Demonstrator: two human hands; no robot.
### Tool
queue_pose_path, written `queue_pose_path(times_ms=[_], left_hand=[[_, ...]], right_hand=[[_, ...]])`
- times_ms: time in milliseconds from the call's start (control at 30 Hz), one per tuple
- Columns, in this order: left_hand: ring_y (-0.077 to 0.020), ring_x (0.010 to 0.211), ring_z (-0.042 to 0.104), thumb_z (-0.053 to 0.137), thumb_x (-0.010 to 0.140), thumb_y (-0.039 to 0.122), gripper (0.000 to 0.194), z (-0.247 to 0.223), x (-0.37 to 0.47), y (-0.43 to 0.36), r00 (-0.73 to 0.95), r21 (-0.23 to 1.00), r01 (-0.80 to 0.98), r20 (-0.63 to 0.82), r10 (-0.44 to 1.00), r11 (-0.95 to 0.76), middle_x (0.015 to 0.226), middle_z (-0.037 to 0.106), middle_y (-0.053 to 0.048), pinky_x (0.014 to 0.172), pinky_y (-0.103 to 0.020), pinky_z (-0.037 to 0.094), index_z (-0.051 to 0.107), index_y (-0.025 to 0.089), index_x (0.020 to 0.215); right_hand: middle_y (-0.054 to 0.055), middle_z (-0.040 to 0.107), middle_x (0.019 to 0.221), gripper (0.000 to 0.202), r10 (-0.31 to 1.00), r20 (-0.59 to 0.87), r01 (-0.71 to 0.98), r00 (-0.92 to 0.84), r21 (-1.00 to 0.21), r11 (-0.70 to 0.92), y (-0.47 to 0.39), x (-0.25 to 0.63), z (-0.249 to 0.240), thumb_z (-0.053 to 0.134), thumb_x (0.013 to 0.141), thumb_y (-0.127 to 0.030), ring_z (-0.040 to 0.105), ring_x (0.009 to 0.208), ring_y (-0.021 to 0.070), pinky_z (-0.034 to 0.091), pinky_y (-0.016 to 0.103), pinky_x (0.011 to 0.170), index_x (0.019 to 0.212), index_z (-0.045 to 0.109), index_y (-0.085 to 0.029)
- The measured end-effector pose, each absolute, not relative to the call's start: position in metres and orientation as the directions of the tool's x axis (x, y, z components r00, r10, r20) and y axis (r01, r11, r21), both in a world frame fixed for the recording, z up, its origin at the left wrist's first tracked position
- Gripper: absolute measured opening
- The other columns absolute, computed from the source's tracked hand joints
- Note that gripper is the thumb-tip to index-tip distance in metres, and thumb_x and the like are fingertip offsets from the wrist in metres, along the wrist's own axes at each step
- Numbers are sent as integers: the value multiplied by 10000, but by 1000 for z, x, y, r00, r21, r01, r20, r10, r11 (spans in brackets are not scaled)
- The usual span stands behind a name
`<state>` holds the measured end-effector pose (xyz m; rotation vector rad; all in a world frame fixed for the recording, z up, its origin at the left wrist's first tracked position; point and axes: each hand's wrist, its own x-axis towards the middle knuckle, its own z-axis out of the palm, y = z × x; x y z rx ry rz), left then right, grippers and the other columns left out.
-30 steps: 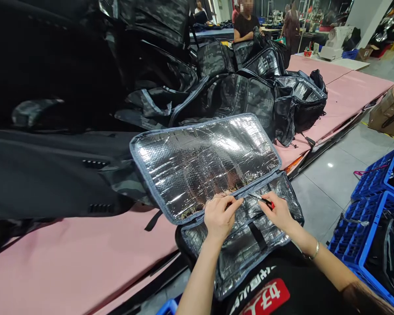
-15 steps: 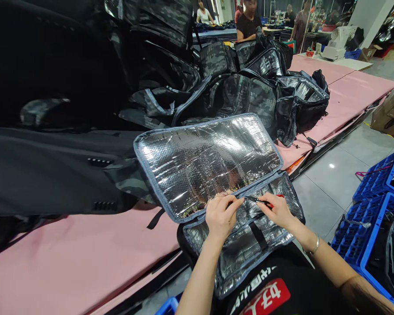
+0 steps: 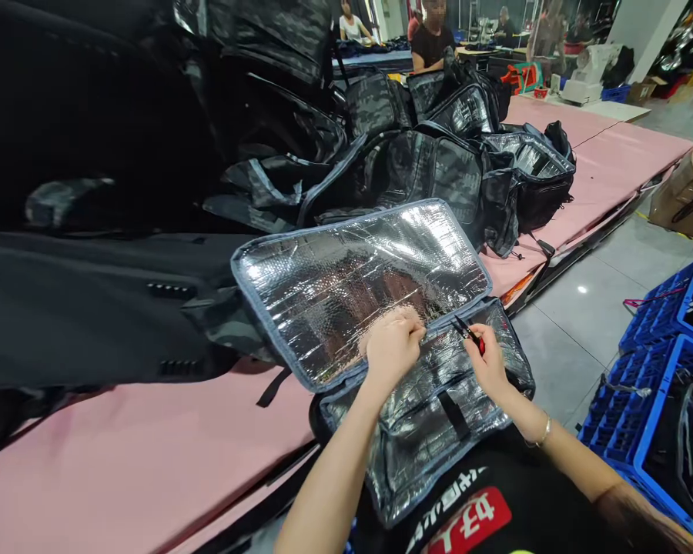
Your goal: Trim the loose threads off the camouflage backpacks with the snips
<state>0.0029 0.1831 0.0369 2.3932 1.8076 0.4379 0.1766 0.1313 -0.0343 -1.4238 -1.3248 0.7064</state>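
The left hand (image 3: 393, 346) is pinched closed at the hinge seam of the foil-lined bag (image 3: 439, 377); whether it grips anything I cannot tell. Apart from it, the right hand (image 3: 488, 362) clasps small snips (image 3: 469, 334) above the seam. Beyond both hands, camouflage bags (image 3: 433, 165) crowd the pink table (image 3: 606, 146); blue crates (image 3: 629, 415) stand to the right.

The right hand (image 3: 486, 358) holds snips (image 3: 469, 336) (red-handled) over foil.

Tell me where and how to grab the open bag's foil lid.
Pinch the lid by its right rim, coming from the right, thumb on foil, fingers behind. It's a thin, flat panel with a raised, piped edge, so a pinch should suit. The lower edge is the hinge, and camo bags crowd behind the top edge, so I'd avoid both.
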Motion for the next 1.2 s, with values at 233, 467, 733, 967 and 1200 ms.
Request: queue_pose_path(times_ms=[233, 467, 733, 967, 1200], left_hand=[[-173, 646, 597, 504, 786, 265, 235, 40, -2, 196, 263, 292, 917, 65, 963, -270, 710, 692, -8, 558, -266, 378, 668, 239, 618], [-175, 722, 614, 489, 812, 231, 206, 39, -6, 188, 296, 347, 884, 105, 949, -314, 774, 694, 2, 606, -271, 412, 651, 233, 685], [-179, 787, 578, 509, 849, 213, 147, 21, -23, 143, 418, 214, 761, 559, 716, -612, 806, 636, -55, 708, -293, 452, 624, 182, 935], [-159, 814, 605, 534, 844, 220, 104, 23, -62, 119, 235, 311, 818, 589, 773, -485, 854, 661, -36, 741, -276, 482, 611, 190, 907], [-169, 751, 606, 507, 853, 229, 121, 42, -44, 136, 425, -16, 878, 490, 761, -479, 833, 667, -29, 606, -269, 448, 623, 202, 874]], right_hand=[[50, 575, 890, 222, 943, 281, 385, 178, -902, 196, 136, 158, -56, 492, 836, -307, 552, 783, 173, 439, 316, 746, 1026, 475, -193], [77, 582, 936, 206, 922, 302, 373, 243, -906, 199, 142, 166, -46, 424, 863, -312, 553, 859, 187, 427, 323, 785, 1011, 488, -184], [3, 559, 797, 258, 897, 186, 267, 402, -960, 79, 141, 233, -23, 495, 823, -394, 502, 703, 142, 409, 263, 657, 980, 537, -194], [-6, 585, 631, 272, 946, 74, 156, 317, -987, 25, 141, 237, -2, 614, 715, -428, 480, 576, 124, 379, 246, 556, 753, 649, -161], [30, 670, 720, 290, 996, 15, 96, 91, -995, 6, 152, 178, 4, 619, 705, -409, 556, 646, 155, 423, 261, 610, 830, 703, -161]])
